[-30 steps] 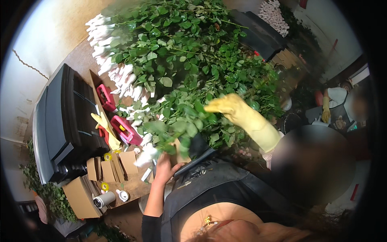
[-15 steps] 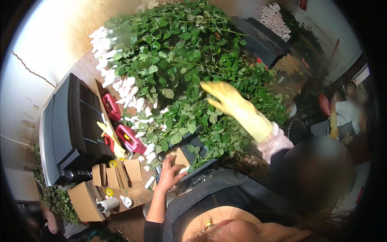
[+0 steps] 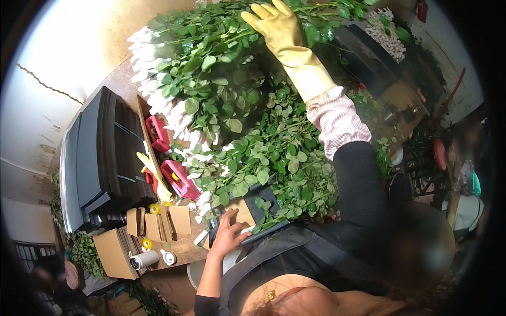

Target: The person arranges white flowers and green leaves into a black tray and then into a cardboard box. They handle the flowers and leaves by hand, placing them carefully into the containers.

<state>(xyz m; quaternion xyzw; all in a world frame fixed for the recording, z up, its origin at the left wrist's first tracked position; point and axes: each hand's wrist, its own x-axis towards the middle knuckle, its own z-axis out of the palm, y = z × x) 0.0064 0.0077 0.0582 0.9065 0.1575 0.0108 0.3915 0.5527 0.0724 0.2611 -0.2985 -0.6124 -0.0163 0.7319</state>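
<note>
A big heap of leafy rose stems [image 3: 221, 84], with white wrapped heads [image 3: 158, 95] along its left side, covers much of the worktable. My right hand [image 3: 274, 26], in a long yellow rubber glove and striped cuff, reaches to the top of the heap, fingers spread over the leaves. My bare left hand [image 3: 229, 234] rests with fingers apart at a cardboard piece [image 3: 240, 210] in a dark shallow tray [image 3: 279, 224] at the front edge, beside leafy stems lying over the tray.
At left stand stacked dark sheets [image 3: 105, 147], pink holders [image 3: 179, 179], a yellow glove [image 3: 147, 163], cardboard pieces [image 3: 179, 218], tape rolls [image 3: 154, 208] and a grey cylinder [image 3: 145, 259]. A co-worker [image 3: 461, 210] is at the right, another [image 3: 71, 274] at lower left.
My gloved right hand has moved up and away from me, from the middle leaves to the top of the heap. My left hand stays at the tray.
</note>
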